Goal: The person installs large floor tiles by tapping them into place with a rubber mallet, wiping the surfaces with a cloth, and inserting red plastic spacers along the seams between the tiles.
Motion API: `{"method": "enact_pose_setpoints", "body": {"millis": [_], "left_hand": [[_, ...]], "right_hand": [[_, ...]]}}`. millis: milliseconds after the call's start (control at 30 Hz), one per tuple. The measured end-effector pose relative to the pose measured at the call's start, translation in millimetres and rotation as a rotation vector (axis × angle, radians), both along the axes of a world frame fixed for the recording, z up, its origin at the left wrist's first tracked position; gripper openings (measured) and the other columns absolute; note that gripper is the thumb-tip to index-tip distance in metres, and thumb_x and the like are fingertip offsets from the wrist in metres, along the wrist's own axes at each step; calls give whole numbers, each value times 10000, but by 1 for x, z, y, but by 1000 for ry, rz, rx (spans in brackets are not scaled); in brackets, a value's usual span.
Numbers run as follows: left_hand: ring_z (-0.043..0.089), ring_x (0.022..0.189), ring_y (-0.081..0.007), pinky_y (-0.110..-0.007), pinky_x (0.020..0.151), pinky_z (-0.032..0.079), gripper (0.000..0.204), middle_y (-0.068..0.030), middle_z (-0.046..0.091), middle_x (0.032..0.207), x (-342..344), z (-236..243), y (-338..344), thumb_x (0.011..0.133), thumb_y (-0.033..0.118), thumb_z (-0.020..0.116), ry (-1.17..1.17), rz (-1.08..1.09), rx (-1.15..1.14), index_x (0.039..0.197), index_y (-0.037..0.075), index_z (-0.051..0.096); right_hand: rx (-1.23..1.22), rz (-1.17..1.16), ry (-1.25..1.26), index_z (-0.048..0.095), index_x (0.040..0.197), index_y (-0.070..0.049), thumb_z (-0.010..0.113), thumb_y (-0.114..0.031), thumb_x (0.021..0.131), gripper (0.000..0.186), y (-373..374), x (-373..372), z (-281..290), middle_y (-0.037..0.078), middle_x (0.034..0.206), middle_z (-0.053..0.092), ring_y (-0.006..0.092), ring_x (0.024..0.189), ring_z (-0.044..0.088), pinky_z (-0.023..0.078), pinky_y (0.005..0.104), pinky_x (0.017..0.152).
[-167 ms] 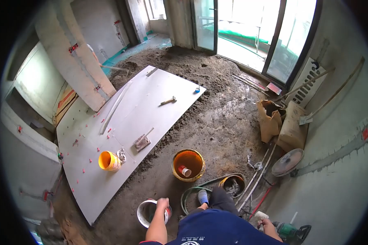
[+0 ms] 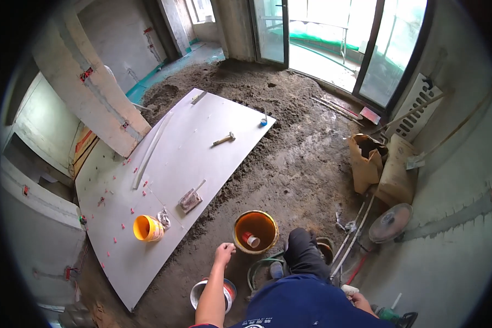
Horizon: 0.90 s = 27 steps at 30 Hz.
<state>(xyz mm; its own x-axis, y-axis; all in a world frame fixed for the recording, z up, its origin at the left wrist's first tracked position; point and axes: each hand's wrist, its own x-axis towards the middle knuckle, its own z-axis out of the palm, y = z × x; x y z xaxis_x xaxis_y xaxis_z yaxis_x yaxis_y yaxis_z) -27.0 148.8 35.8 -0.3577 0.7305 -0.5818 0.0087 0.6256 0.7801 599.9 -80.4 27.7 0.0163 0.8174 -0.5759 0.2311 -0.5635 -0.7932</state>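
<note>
Big white board is lying across the rough dirt floor on the person's L, w/ tools resting on it. Lg orange tub is standing on the floor ahead of the person, R of the board; a small red-and-white cup is sitting inside, near the bottom. White bucket is standing nearer the body, partly hiding under the L forearm. Yellow bucket is standing on the board's near half, trowel lying just beyond it, hammer lying farther up. L hand is hovering by the tub's L rim; its fingers are curling inward w/ nothing showing in them, but can't tell if they're pressing together or touching the rim. R hand is staying low by the R hip, fingers closing around a small white object, type unclear. Tips, my guess: for work at the tub, L wrist should be going over the rim, not scraping it, and fingers should be opening before any grip, then taking the cup by its sides. R hand should be holding the white obj. level & away from the knee, feet avoiding the green hose b/c it's looking like a trip risk.
</note>
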Motion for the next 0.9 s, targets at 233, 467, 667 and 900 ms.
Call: {"method": "enact_pose_setpoints", "body": {"millis": [233, 467, 667, 900], "left_hand": [[603, 691, -133, -301, 667, 502, 190, -40, 669, 815, 12, -89, 134, 949, 235, 629, -31, 136, -94, 922, 47, 646], [341, 365, -191, -343, 366, 227, 226, -18, 397, 533, 54, -139, 185, 923, 285, 565, -746, 350, -855, 768, 124, 529], [665, 816, -145, -274, 698, 505, 229, -56, 690, 939, 69, -103, 425, 961, 263, 615, -409, 243, -290, 1044, 50, 637], [651, 826, -101, -278, 785, 518, 183, -14, 693, 904, 5, -85, 617, 958, 203, 638, -175, -72, -161, 1015, 34, 682]], "right_hand": [[-237, -60, -151, 699, 1010, 11, 735, -198, 849, 266, 251, -5, -7, 147, 901, 707, 214, 870, 678, 513, 330, 824], [-541, -337, 57, 641, 833, -50, 591, -201, 910, 177, 610, 13, -56, 105, 666, 614, 273, 583, 628, 526, 418, 543], [-638, -409, 120, 518, 813, -116, 506, -506, 993, 431, 824, -20, -31, -32, 622, 438, 126, 474, 398, 375, 316, 487], [-875, -746, 544, 503, 853, -74, 421, -372, 1040, 361, 959, -141, -86, -16, 630, 451, 89, 445, 381, 350, 280, 429]]}}
